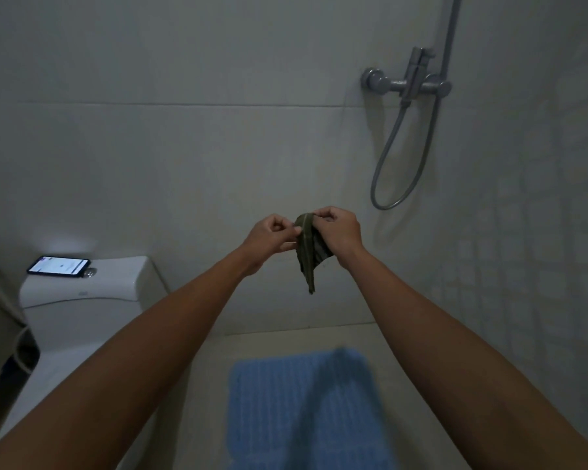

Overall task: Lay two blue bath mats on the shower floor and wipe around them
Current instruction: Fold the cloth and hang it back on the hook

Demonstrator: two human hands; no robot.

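Observation:
A blue bath mat (306, 408) lies flat on the pale shower floor (398, 368) below my arms, its near end cut off by the frame's bottom edge. Both arms reach forward at chest height in front of the tiled wall. My right hand (336, 232) pinches the top edge of a small dark olive cloth (308, 256), which hangs down crumpled to a point. My left hand (272, 235) has curled fingers and pinches the cloth's left edge beside the right hand. Only one mat is in view.
A white toilet (92, 300) stands at the left, with a lit phone (58, 265) lying on its tank lid. A chrome shower mixer (408, 83) with a looping hose (398, 157) is mounted on the wall at upper right. A dark object (4, 334) sits at the left edge.

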